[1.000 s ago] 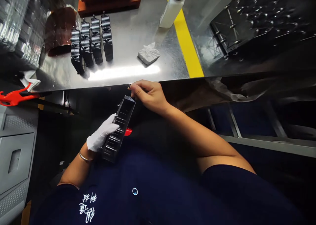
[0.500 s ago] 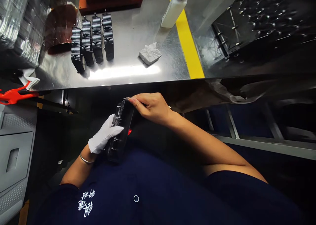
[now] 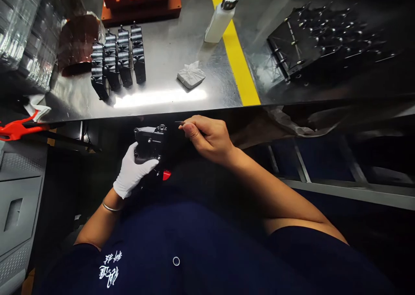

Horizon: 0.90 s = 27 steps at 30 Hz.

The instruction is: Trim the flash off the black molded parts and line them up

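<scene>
a black part (image 3: 150,146) is gripped in the white-gloved left hand (image 3: 131,169), thumb across it. just beside it, a thin dark tool (image 3: 179,122) is pinched by the bare right hand (image 3: 209,136). on a metal table (image 3: 165,70), four black pieces (image 3: 124,57) are lined up beyond the left hand; a white bottle (image 3: 218,25) is stood beyond the right.

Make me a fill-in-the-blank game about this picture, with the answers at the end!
The left hand, holding a black part, wears a ____ glove.
The bare hand, pinching a thin dark thing, is the person's ____ one.
The stripe on the table is ____.
Near the orange block, ____ black pieces stand in a row.
Missing words: white; right; yellow; four.
</scene>
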### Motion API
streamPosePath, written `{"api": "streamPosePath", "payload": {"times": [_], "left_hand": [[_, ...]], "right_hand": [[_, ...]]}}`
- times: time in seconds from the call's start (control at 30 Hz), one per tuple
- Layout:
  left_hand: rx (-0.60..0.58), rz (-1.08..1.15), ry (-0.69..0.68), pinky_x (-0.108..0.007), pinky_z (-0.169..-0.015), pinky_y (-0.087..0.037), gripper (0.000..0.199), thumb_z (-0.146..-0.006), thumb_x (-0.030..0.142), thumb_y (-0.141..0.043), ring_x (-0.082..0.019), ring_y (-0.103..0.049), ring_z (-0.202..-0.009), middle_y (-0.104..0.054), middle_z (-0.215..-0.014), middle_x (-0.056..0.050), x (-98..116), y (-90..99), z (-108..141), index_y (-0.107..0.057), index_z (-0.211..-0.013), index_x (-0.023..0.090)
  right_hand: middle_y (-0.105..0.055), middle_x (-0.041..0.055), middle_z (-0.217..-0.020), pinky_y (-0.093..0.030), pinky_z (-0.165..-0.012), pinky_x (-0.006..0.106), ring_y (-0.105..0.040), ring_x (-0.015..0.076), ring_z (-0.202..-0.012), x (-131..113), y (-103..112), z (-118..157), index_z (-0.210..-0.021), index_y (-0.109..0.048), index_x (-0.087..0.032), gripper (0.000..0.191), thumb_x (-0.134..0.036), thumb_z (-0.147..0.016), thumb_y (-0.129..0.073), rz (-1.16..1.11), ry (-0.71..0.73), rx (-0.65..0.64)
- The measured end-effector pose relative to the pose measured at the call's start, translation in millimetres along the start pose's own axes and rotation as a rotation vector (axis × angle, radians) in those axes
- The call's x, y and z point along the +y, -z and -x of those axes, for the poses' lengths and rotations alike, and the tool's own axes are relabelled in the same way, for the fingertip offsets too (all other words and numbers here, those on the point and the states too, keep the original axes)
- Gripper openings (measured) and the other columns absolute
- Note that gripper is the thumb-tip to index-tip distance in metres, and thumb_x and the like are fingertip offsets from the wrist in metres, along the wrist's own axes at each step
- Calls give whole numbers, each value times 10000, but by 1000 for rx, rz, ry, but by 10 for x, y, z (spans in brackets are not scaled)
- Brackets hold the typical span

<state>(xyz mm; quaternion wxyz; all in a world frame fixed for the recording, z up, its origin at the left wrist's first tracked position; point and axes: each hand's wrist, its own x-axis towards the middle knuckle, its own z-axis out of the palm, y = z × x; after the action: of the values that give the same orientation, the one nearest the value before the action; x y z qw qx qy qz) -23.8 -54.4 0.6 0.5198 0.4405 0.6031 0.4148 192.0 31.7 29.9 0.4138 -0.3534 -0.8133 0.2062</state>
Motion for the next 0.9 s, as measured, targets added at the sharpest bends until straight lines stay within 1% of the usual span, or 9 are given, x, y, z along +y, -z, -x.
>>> {"api": "streamPosePath", "payload": {"times": [0.07, 0.1, 0.2, 0.27, 0.37, 0.5, 0.67, 0.73, 0.9], "left_hand": [[156, -128, -112, -430, -984, -500, 750, -590, 412, -869, -261, -643, -1087, -659, -1179, -91, -80, 4, -9, -540, -1226, 190], [195, -180, -175, -430, -990, -499, 763, -581, 408, -874, -261, -643, -1095, -652, -1193, -91, -117, 8, -4, -534, -1232, 199], [210, -287, -331, -412, -998, -497, 723, -617, 394, -859, -248, -646, -1099, -641, -1212, -83, -200, 25, 31, -532, -1239, 224], [179, -320, -361, -401, -984, -505, 698, -639, 386, -850, -241, -652, -1082, -648, -1194, -75, -219, 35, 53, -535, -1243, 236], [142, -280, -325, -400, -950, -527, 696, -630, 398, -855, -243, -665, -1042, -664, -1147, -76, -194, 32, 72, -534, -1224, 229], [104, -202, -273, -408, -932, -539, 686, -601, 395, -871, -248, -670, -1014, -679, -1098, -71, -120, 6, 80, -556, -1184, 218], [23, -131, -196, -443, -978, -514, 678, -624, 401, -855, -258, -659, -1054, -682, -1134, -79, -58, -17, 91, -552, -1202, 217], [5, -103, -157, -449, -987, -507, 699, -621, 397, -856, -256, -662, -1054, -684, -1142, -81, -44, -20, 93, -539, -1216, 214], [1, -70, -45, -458, -985, -506, 796, -531, 378, -899, -265, -669, -1041, -693, -1115, -84, -18, -23, 91, -529, -1210, 193]], "right_hand": [[-666, 42, -694, -426, -580, 247, -584, 120, -599, -22, 23, -2, -821, -638, -157, 372, -430, -988, -447, 113, 96, -31], [-651, 41, -675, -401, -565, 254, -569, 125, -590, -34, 29, -1, -823, -639, -151, 401, -478, -973, -462, 178, 144, -67], [-603, 33, -616, -306, -520, 269, -532, 126, -565, -61, 49, -3, -734, -617, -152, 498, -571, -949, -455, 334, 232, -180], [-553, 16, -561, -246, -497, 275, -486, 113, -524, -65, 70, -14, -638, -568, -166, 543, -588, -952, -433, 366, 273, -249], [-481, -6, -504, -213, -489, 275, -429, 100, -487, -57, 104, -35, -565, -510, -176, 593, -631, -935, -419, 348, 313, -295], [-512, 4, -549, -245, -505, 265, -454, 106, -530, -48, 129, -47, -624, -555, -173, 582, -648, -925, -405, 329, 351, -261], [-455, -15, -512, -232, -495, 265, -403, 93, -503, -43, 149, -42, -556, -485, -174, 564, -609, -916, -474, 308, 440, -235], [-461, -14, -520, -239, -498, 265, -413, 94, -510, -42, 156, -41, -571, -502, -173, 557, -619, -905, -483, 309, 428, -221], [-430, -17, -489, -215, -484, 275, -411, 93, -486, -42, 149, -17, -522, -450, -180, 604, -657, -891, -473, 261, 315, -335]]}}
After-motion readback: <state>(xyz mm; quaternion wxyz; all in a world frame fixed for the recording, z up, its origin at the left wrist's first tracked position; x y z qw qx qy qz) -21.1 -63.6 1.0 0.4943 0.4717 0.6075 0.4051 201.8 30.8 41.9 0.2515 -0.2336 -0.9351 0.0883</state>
